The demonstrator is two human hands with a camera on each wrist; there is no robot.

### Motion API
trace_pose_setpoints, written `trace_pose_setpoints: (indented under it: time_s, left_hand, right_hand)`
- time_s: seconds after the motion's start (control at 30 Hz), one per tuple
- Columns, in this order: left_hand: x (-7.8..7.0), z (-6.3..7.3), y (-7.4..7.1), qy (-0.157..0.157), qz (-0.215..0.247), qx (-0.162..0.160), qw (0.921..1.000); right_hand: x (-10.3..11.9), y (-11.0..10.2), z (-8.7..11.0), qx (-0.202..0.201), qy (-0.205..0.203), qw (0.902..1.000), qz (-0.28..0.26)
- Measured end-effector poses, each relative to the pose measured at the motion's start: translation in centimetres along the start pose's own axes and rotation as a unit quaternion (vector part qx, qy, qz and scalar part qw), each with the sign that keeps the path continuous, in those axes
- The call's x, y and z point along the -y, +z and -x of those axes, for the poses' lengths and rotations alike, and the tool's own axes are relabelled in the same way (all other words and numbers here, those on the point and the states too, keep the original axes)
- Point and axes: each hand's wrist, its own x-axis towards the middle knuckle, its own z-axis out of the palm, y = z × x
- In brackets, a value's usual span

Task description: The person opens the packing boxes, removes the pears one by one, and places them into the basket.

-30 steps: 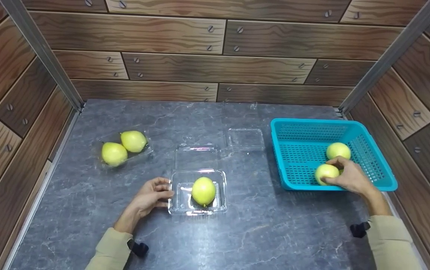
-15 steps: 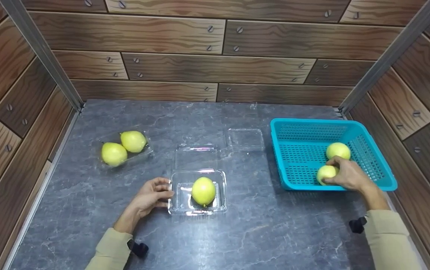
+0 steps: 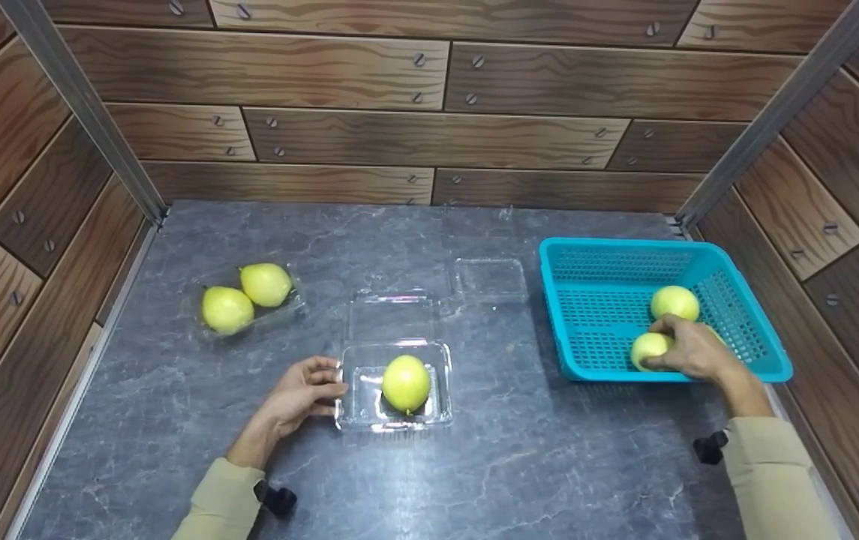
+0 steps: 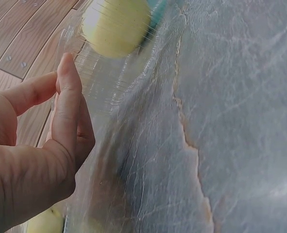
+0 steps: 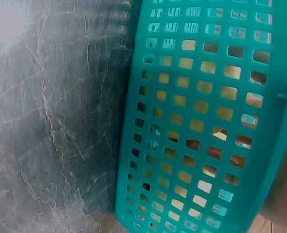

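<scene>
A clear plastic container (image 3: 358, 416) lies open near the middle of the table, with one yellow-green pear (image 3: 406, 382) in it. My left hand (image 3: 298, 394) is at its left edge, the thumb and fingers meeting on the rim. In the left wrist view, the fingertips (image 4: 67, 65) come together beside the clear wall. Over at the right, my right hand (image 3: 695, 352) reaches into a turquoise basket (image 3: 587, 311) and grips a pear (image 3: 648, 351). Another pear (image 3: 674, 303) lies behind that hand, and part of a further one shows beside it. The basket wall (image 5: 209, 109) hides most of the grip in the right wrist view.
Two pears (image 3: 265, 285) sit in a clear container at the left. More clear packaging (image 3: 489, 279) lies on the table (image 3: 519, 465) left of the basket. Wood-patterned walls (image 3: 429, 135) enclose the back and sides.
My right hand and the gripped pear have shifted very slightly within the basket; more of the pear beside the hand now shows. The left hand and its container have stayed put.
</scene>
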Motion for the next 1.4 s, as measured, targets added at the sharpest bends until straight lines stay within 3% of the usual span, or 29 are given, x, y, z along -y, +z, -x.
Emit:
trace_pose_setpoints:
  time_s: [0.33,0.6,0.97,1.13,1.4]
  left_hand:
    - [0.0,0.0,0.1,-0.002,-0.006,-0.003,1.0]
    - [-0.1,0.0,0.1,-0.006,-0.007,-0.005,0.9999]
    - [0.0,0.0,0.0,-0.007,-0.003,-0.006,1.0]
    - [0.0,0.0,0.0,-0.006,-0.007,-0.007,0.9999]
    - [0.0,0.0,0.0,-0.001,-0.012,-0.002,0.9999]
  right_hand:
    - [0.3,-0.1,0.5,-0.011,0.003,0.9999,0.01]
    - [2.6,-1.5,1.2,-0.05,-0.003,0.9987,-0.005]
    - [8.3,-2.0,1.2,-0.109,-0.094,0.9896,0.006]
    - [10.8,-1.2,0.9,-0.14,-0.148,0.9791,-0.003]
    - [14.2,0.2,1.1,-0.152,-0.222,0.9631,0.009]
